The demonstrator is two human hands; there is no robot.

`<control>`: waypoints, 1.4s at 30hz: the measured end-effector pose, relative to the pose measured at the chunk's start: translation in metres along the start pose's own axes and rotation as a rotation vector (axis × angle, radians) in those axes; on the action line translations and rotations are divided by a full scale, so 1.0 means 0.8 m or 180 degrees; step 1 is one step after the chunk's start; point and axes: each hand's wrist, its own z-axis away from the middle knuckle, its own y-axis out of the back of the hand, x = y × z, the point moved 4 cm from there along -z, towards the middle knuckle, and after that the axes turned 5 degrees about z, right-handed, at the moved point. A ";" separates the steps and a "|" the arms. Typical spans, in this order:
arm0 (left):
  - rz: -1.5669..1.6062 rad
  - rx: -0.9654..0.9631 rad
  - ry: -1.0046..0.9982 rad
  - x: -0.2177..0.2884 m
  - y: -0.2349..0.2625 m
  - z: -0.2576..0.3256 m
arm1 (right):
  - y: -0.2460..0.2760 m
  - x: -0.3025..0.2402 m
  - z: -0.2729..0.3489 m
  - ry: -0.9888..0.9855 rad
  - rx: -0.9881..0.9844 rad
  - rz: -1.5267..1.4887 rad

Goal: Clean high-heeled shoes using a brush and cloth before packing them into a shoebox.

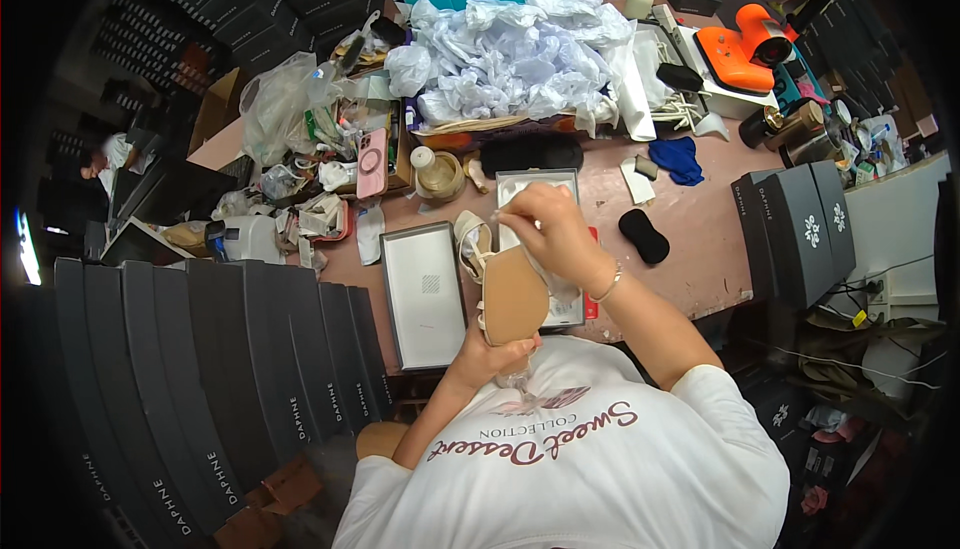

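Low in the middle, my left hand (492,354) grips a sandal (515,294) with its plain tan sole turned up. Clear plastic (518,381) hangs below that hand. Over the sandal's far end is my right hand (548,229), thumb and fingers pinched together; what they hold, if anything, is too small to make out. Thin translucent wrapping shows beneath its palm. Just left of the sole lies a cream strappy shoe part (472,241) with white stuffing; whether it is a second sandal I cannot tell. An open grey-edged shoebox part (424,299) lies to the left, another (508,181) partly behind my right hand.
A basket heaped with crumpled white tissue (520,59) stands at the back. Nearby are a jar (438,177), a pink phone (372,164), a blue cloth (676,161), a black pad (644,237) and an orange device (745,49). Dark shoeboxes (220,379) line the left; more (795,224) stand right.
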 end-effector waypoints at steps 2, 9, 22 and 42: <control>-0.0037 0.0083 -0.0088 0.009 0.000 0.005 | 0.016 0.013 0.004 -0.0295 0.0038 -0.0519; 0.0282 0.0146 -0.0015 -0.014 0.020 0.009 | 0.037 0.027 0.073 -0.1635 -0.0453 -0.1578; 0.0242 0.0130 -0.0040 0.004 0.007 -0.002 | 0.015 -0.055 0.078 0.0615 -0.0643 -0.0157; -0.0179 0.0533 -0.0400 0.000 0.015 0.000 | -0.008 -0.069 0.075 0.0615 -0.0488 -0.0223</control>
